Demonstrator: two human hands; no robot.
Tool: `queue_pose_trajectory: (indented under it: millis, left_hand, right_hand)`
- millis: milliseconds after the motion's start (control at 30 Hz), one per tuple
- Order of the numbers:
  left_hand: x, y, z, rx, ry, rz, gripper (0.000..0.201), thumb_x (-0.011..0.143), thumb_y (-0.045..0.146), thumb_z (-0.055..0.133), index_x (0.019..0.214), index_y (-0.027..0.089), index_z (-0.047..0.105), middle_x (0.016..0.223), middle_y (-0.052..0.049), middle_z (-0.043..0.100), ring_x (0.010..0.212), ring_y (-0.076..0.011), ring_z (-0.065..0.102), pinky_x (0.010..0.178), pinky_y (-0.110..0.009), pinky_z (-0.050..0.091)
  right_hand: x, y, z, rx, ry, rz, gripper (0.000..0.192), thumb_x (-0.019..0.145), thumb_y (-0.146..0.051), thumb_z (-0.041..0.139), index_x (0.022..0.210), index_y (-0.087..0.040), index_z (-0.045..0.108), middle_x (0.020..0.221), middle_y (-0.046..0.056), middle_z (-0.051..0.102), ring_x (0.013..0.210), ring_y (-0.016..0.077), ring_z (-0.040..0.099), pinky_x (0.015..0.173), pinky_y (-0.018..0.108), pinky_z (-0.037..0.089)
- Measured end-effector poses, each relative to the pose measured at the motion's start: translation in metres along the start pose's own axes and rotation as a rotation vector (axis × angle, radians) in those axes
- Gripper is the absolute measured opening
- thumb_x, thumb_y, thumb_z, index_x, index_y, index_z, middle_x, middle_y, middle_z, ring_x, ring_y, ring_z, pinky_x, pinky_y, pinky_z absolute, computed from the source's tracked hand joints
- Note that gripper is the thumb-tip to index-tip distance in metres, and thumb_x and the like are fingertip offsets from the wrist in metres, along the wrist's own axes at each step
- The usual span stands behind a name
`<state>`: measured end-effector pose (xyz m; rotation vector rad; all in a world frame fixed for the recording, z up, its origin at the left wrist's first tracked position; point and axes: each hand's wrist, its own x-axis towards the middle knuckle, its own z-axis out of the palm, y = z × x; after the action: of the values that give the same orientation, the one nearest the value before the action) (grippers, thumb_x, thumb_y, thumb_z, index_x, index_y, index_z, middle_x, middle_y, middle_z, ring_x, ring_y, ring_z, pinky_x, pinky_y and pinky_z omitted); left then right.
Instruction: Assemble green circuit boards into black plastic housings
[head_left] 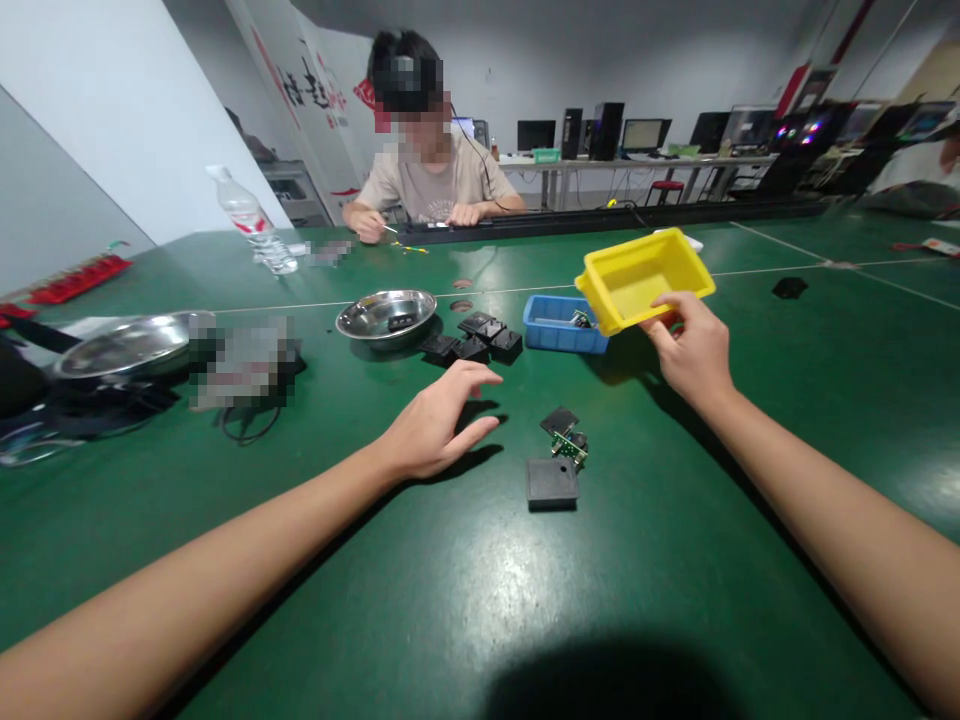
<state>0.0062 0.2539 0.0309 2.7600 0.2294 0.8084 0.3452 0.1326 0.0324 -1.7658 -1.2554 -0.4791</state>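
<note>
My right hand (694,345) grips the near wall of a yellow plastic bin (637,285), which is tilted and raised off the table. Thumb and fingers of my left hand (442,420) are apart, with nothing between them, just above the green tabletop. Beyond the left hand lies a cluster of black plastic cases (472,345). Between my hands sit a dark square case (552,484), a small green circuit board (570,447) and a flat black piece (559,421). A blue bin (555,338) with small parts inside stands left of the yellow one, partly covered by it.
A steel bowl (386,335) holds a black part. At left are a steel dish (135,345), cables and a water bottle (255,220). Across the table (450,600) a person (435,170) sits behind a long black bar (600,220). A black piece (790,288) lies far right.
</note>
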Motion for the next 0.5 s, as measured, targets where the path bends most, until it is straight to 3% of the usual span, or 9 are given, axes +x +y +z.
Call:
queue_pose_trajectory:
  millis: [167,267,367,500]
  left_hand:
    - [0.001,0.027,-0.001,-0.022,-0.206,0.134,0.038,0.1,0.049,0.049,0.12,0.017,0.055,0.11,-0.012,0.068,0.099,-0.0252,0.066,0.085,-0.038,0.052]
    - [-0.001,0.046,0.004,-0.064,-0.235,0.167,0.05,0.096,0.058,0.056,0.125,0.017,0.053,0.114,-0.012,0.069,0.1,-0.0259,0.065,0.086,-0.038,0.051]
    - [-0.003,0.059,0.009,-0.049,-0.246,0.124,0.051,0.094,0.053,0.063,0.127,0.017,0.052,0.113,-0.012,0.07,0.097,-0.025,0.066,0.085,-0.037,0.05]
    - [-0.002,0.06,0.009,-0.041,-0.277,0.063,0.041,0.093,0.043,0.064,0.125,0.018,0.055,0.106,-0.009,0.071,0.091,-0.0224,0.066,0.081,-0.034,0.05]
  right_hand:
    - [0.011,0.049,-0.006,-0.179,-0.063,0.313,0.023,0.081,-0.032,0.066,0.1,-0.019,0.066,0.088,0.011,0.073,0.08,0.0273,0.066,0.08,0.04,0.049]
    - [0.012,0.061,-0.003,-0.215,-0.107,0.432,0.023,0.082,-0.03,0.067,0.101,-0.017,0.067,0.088,0.012,0.073,0.083,0.0277,0.068,0.082,0.04,0.049]
    - [0.013,0.063,0.0,-0.223,-0.129,0.433,0.021,0.083,-0.029,0.067,0.1,-0.017,0.069,0.092,0.013,0.074,0.087,0.0283,0.068,0.086,0.041,0.048]
    - [0.014,0.06,0.001,-0.204,-0.132,0.383,0.026,0.082,-0.026,0.065,0.106,-0.017,0.069,0.087,0.01,0.072,0.083,0.0274,0.067,0.089,0.044,0.048]
